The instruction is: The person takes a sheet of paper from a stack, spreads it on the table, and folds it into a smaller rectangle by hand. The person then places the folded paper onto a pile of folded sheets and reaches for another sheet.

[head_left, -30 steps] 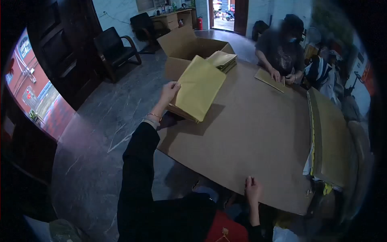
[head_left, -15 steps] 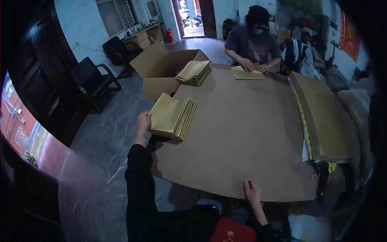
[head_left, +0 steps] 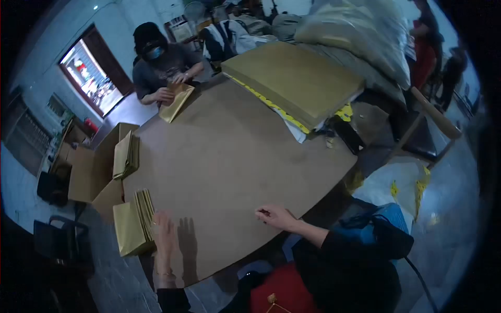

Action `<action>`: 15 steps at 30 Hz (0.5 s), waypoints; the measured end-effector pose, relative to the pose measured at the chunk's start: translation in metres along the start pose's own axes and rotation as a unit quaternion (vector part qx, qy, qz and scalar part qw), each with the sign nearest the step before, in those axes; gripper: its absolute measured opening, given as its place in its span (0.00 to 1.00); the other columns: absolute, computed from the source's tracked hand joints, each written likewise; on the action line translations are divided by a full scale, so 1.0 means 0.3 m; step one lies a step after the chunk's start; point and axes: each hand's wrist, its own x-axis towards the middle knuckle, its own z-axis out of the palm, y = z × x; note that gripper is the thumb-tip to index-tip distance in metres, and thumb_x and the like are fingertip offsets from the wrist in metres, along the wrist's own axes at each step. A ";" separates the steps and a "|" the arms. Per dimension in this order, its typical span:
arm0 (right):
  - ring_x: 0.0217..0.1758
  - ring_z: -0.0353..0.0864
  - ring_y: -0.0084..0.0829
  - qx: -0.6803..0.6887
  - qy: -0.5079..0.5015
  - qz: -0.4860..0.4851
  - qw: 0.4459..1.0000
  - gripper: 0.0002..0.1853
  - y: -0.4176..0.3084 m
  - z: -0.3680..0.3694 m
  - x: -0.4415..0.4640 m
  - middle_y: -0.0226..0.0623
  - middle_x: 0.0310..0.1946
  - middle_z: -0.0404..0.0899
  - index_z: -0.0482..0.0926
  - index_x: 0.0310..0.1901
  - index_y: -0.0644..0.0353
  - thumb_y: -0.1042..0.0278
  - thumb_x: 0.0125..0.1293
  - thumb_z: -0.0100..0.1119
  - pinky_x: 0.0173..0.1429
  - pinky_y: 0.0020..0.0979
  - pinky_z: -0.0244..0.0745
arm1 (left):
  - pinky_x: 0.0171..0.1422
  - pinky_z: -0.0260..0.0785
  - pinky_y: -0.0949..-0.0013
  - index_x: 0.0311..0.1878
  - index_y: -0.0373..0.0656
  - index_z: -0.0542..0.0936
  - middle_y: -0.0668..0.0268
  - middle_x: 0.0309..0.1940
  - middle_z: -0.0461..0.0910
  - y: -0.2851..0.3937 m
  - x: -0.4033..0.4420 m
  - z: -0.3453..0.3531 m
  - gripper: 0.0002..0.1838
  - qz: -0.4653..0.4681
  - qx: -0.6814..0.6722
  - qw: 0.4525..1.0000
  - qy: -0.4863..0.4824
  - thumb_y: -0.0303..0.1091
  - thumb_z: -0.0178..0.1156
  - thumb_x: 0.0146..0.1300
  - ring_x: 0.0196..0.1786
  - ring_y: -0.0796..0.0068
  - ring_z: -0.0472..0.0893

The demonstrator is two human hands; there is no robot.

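Note:
A stack of folded gold-coloured sheets (head_left: 130, 229) lies at the table's left edge. Beside its right side my left hand (head_left: 165, 235) is raised with fingers straight, holding nothing; whether it touches the stack I cannot tell. My right hand (head_left: 274, 215) is over the brown tabletop (head_left: 224, 156) near its front edge, fingers curled together. A dark spot shows at those fingertips, but I cannot make out what it is. A second gold stack (head_left: 127, 155) sits farther back, against an open cardboard box (head_left: 96, 172).
Across the table a person (head_left: 164, 68) handles a gold sheet (head_left: 177, 103). A thick pile of brown sheets with yellow edging (head_left: 295, 81) occupies the far right. Behind it are large filled sacks (head_left: 360, 39). A wooden chair (head_left: 436, 117) stands at right, above a white bag (head_left: 391, 182).
My view has swung to the right. My left hand has let go of the gold stack's edge and now stands open at its right side. My right hand stays curled.

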 end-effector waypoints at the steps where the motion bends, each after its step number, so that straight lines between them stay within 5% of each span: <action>1: 0.34 0.78 0.36 -0.052 0.053 -0.058 0.996 0.12 -0.024 -0.074 0.010 0.42 0.31 0.78 0.78 0.40 0.62 0.62 0.67 0.53 0.41 0.31 0.72 | 0.67 0.57 0.55 0.57 0.38 0.74 0.51 0.63 0.65 0.108 -0.003 0.020 0.18 0.034 -0.020 0.997 -0.071 0.29 0.56 0.63 0.69 0.48 0.59; 3: 0.36 0.78 0.38 -0.210 0.182 -0.181 0.943 0.08 -0.040 -0.255 0.053 0.42 0.33 0.79 0.78 0.39 0.62 0.67 0.63 0.57 0.42 0.31 0.72 | 0.68 0.57 0.55 0.57 0.39 0.74 0.53 0.66 0.61 0.230 -0.023 0.070 0.18 0.078 -0.042 0.986 -0.141 0.31 0.56 0.64 0.71 0.50 0.56; 5: 0.40 0.78 0.41 -0.117 0.272 -0.178 0.938 0.09 0.008 -0.507 0.167 0.42 0.35 0.79 0.79 0.39 0.62 0.69 0.58 0.59 0.45 0.35 0.72 | 0.68 0.57 0.55 0.57 0.40 0.74 0.52 0.65 0.63 0.336 -0.061 0.115 0.18 0.045 -0.114 0.979 -0.162 0.33 0.55 0.65 0.70 0.50 0.57; 6: 0.43 0.77 0.41 -0.266 0.369 -0.284 0.844 0.10 -0.007 -0.631 0.187 0.40 0.38 0.79 0.78 0.41 0.61 0.70 0.57 0.60 0.47 0.37 0.71 | 0.68 0.57 0.55 0.57 0.40 0.74 0.52 0.65 0.63 0.375 -0.087 0.133 0.18 0.047 -0.116 0.979 -0.163 0.33 0.55 0.65 0.70 0.50 0.57; 8: 0.47 0.76 0.42 -0.359 0.431 -0.249 0.790 0.12 -0.063 -0.827 0.204 0.39 0.42 0.78 0.78 0.43 0.60 0.69 0.57 0.60 0.51 0.39 0.70 | 0.69 0.55 0.55 0.55 0.40 0.76 0.52 0.62 0.67 0.442 -0.131 0.174 0.16 -0.019 -0.192 0.970 -0.152 0.33 0.54 0.64 0.69 0.49 0.60; 10: 0.50 0.75 0.40 -0.399 0.347 -0.207 0.823 0.15 -0.064 -0.994 0.237 0.38 0.46 0.78 0.77 0.46 0.58 0.67 0.57 0.61 0.53 0.40 0.69 | 0.69 0.55 0.55 0.55 0.38 0.75 0.52 0.61 0.69 0.498 -0.178 0.190 0.16 -0.046 -0.200 0.970 -0.131 0.33 0.54 0.65 0.69 0.50 0.61; 11: 0.52 0.75 0.39 -0.482 0.311 -0.275 0.771 0.17 -0.053 -1.061 0.247 0.36 0.49 0.77 0.76 0.49 0.56 0.64 0.56 0.62 0.54 0.40 0.68 | 0.69 0.56 0.55 0.54 0.37 0.76 0.52 0.60 0.69 0.529 -0.203 0.192 0.16 -0.089 -0.200 0.970 -0.104 0.33 0.53 0.65 0.68 0.50 0.61; 15: 0.53 0.75 0.39 -0.510 0.192 -0.309 0.780 0.20 0.011 -1.230 0.329 0.31 0.52 0.77 0.77 0.51 0.53 0.59 0.56 0.62 0.55 0.39 0.70 | 0.65 0.62 0.58 0.50 0.36 0.78 0.52 0.58 0.72 0.572 -0.290 0.264 0.13 -0.219 -0.200 0.955 -0.010 0.32 0.53 0.67 0.68 0.53 0.64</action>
